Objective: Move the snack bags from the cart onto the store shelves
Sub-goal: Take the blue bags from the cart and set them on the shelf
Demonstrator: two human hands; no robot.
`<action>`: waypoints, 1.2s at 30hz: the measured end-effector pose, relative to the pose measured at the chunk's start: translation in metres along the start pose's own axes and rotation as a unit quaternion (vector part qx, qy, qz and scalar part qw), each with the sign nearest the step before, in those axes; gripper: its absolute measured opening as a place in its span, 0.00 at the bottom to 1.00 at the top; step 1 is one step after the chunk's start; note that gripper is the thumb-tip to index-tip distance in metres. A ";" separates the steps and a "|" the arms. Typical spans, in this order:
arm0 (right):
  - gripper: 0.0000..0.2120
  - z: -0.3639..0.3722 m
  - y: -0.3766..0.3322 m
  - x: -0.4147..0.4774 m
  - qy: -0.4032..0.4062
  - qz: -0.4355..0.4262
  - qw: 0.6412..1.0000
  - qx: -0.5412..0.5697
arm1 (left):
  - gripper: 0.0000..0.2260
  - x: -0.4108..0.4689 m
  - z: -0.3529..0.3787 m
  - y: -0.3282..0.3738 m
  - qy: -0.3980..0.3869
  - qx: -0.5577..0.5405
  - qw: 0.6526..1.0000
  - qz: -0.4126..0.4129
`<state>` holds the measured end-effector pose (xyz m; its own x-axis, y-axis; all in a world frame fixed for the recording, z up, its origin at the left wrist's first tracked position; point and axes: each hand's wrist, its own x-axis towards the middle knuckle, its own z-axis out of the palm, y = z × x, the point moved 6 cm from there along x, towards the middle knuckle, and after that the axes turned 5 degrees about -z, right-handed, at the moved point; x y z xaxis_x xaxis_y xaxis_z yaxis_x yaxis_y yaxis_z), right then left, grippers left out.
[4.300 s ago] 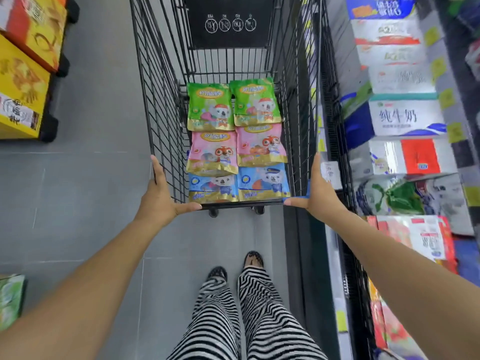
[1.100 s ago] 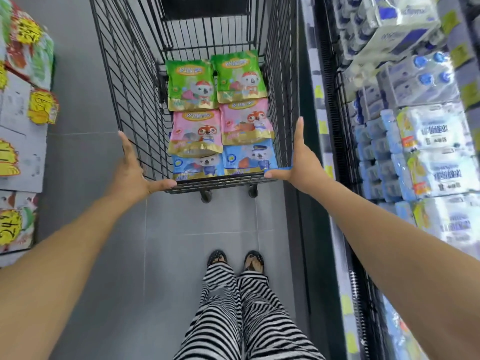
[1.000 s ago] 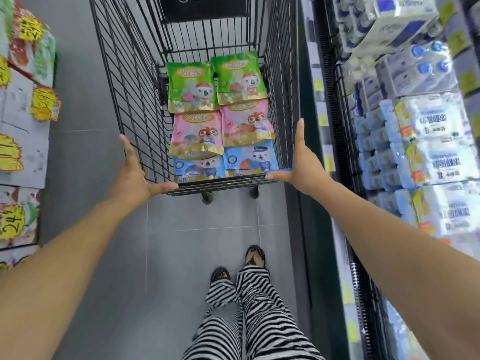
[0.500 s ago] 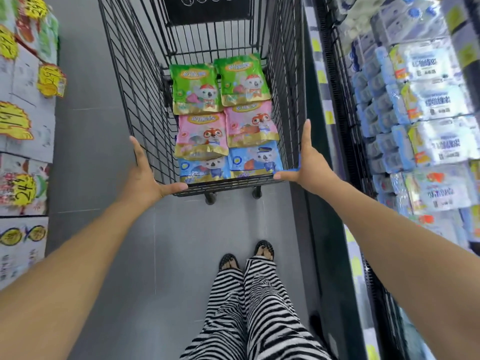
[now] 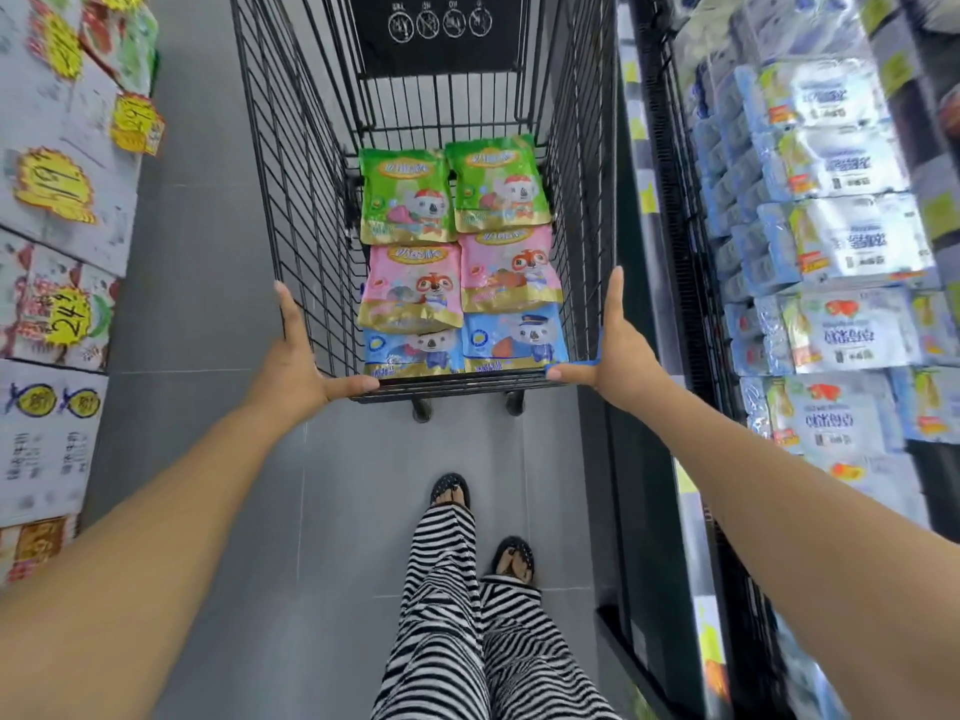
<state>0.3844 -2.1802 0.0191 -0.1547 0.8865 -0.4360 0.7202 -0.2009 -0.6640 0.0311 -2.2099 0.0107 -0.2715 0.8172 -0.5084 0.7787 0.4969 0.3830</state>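
A black wire cart (image 5: 291, 163) stands in the aisle ahead of me. On its floor lie several snack bags in two columns: two green bags (image 5: 405, 197) at the far end, two pink bags (image 5: 413, 283) in the middle, two blue bags (image 5: 514, 337) nearest me. My left hand (image 5: 296, 366) holds the cart's near left corner, fingers stretched along the side wall and thumb on the near rim. My right hand (image 5: 618, 356) holds the near right corner the same way.
Store shelves (image 5: 831, 252) packed with blue-and-white packs run close along the cart's right side. Stacked boxes with yellow price tags (image 5: 57, 200) line the left. Grey tiled floor (image 5: 197, 304) lies between. My striped trouser legs and sandals (image 5: 452, 563) are behind the cart.
The cart and I have rolled forward along the aisle; the goods on both sides have slid back past me. My feet have changed step. Both hands stay on the cart's corners.
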 end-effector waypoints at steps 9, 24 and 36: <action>0.64 0.006 0.010 -0.035 0.005 -0.022 0.999 -0.024 | 0.67 -0.032 0.017 -0.010 -0.022 -0.041 0.999 -0.005; 0.43 0.048 -0.030 0.030 0.045 -0.061 0.978 -0.194 | 0.42 0.008 0.048 0.055 0.034 0.012 0.992 0.117; 0.47 0.110 0.088 0.113 -0.090 0.289 0.950 -0.072 | 0.40 0.109 0.167 -0.027 -0.221 -0.072 0.935 -0.269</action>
<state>0.3556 -2.1438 -0.1555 0.1909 0.5580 -0.8076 0.8036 -0.5613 -0.1979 0.0749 -2.1833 -0.1844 -0.3167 0.2526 -0.9143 0.5034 0.8617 0.0636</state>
